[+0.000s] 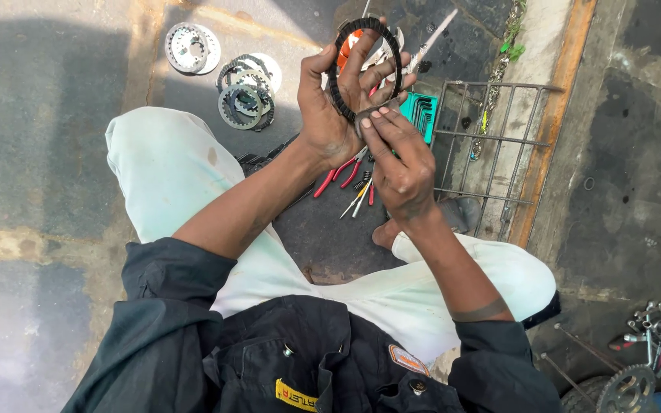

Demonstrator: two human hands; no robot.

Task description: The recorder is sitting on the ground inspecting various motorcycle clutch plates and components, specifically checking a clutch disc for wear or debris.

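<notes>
Dark jacket sleeves frame my left hand, whose fingers curl through and grip a black toothed friction ring, rough-edged and flat, raised above the ground. My right hand pinches its lower rim, seemingly inspecting it; next calls for turning it carefully. Beyond my fingers lie stacked grey steel toothed plates.

Stained concrete floor carries everything. At eleven o'clock lie toothed metal discs, one more disc just beyond them. Near centre, red-handled pliers and small screwdrivers. At one o'clock a teal hex-key holder beside a wire rack.
</notes>
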